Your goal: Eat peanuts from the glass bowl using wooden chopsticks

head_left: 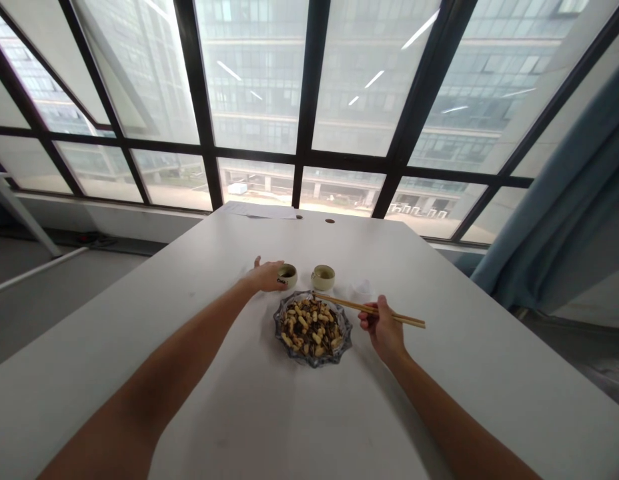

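My left hand (266,275) is at the left small cup (291,280), with fingers at its side and one finger sticking up. This cup is pale green, has dark lettering and holds something dark. My right hand (387,328) grips a pair of wooden chopsticks (347,303), their tips pointing left above the far rim of a glass bowl. A small dark bit shows at the tips, too small to name. The scalloped glass bowl (347,340) holds unshelled peanuts (303,321) mixed with dark seeds. Just behind the tips stands a second pale green cup (323,278).
Everything stands on a long white table (239,413). A small whitish, see-through item (362,288) lies right of the cups. Paper sheets (262,211) and two round holes are at the far end. A blue curtain (554,180) hangs at right, before large windows.
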Available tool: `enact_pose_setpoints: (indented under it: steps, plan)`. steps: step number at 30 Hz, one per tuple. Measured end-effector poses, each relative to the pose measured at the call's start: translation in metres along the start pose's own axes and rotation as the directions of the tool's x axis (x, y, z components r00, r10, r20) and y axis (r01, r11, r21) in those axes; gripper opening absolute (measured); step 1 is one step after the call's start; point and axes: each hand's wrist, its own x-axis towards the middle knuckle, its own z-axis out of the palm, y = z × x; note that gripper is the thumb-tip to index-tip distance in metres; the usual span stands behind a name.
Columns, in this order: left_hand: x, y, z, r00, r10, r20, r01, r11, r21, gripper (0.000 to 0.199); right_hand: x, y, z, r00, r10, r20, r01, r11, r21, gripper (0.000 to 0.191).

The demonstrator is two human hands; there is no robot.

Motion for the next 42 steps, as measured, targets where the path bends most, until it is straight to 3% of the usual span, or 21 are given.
enact_pose_setpoints:
  steps: [5, 8, 15, 23, 28, 34, 38, 42]
  plan:
    - [-0.009, 0.010, 0.000, 0.968, 0.208, -0.139, -0.189, 0.972, 0.139, 0.066, 0.002, 0.002, 0.000, 0.999, -0.041, 0.021, 0.042, 0.999, -0.018, 0.055]
    - [-0.013, 0.015, 0.000, 0.952, 0.258, -0.163, -0.224, 0.953, 0.202, 0.062, 0.003, 0.003, 0.001, 0.999, -0.048, 0.002, 0.048, 0.999, -0.001, 0.056]
    - [-0.014, 0.016, -0.001, 0.963, 0.224, -0.152, -0.185, 0.955, 0.234, 0.061, 0.003, 0.002, 0.003, 0.999, -0.024, -0.038, 0.026, 0.998, 0.057, 0.050]
    - [-0.015, 0.026, -0.006, 0.991, 0.069, -0.110, -0.040, 0.967, 0.252, 0.063, 0.011, -0.006, -0.004, 0.957, 0.289, -0.027, -0.272, 0.925, 0.265, 0.037]
    - [-0.012, 0.025, -0.006, 0.996, -0.006, -0.088, 0.026, 0.973, 0.228, 0.064, 0.012, -0.009, -0.005, 0.964, 0.267, 0.015, -0.261, 0.930, 0.257, 0.038]
    - [-0.009, 0.019, -0.005, 0.998, -0.032, -0.058, 0.045, 0.969, 0.242, 0.060, 0.010, -0.012, 0.000, 0.955, 0.292, -0.053, -0.266, 0.920, 0.287, 0.040]
    - [-0.010, 0.018, -0.005, 0.999, -0.034, -0.036, 0.042, 0.970, 0.239, 0.061, 0.011, -0.011, -0.002, 0.967, 0.253, -0.029, -0.238, 0.939, 0.248, 0.040]
    - [-0.024, 0.011, -0.004, 0.987, 0.003, -0.158, 0.023, 0.986, 0.162, 0.079, 0.011, -0.012, -0.003, 0.969, 0.243, -0.048, -0.224, 0.943, 0.248, 0.040]
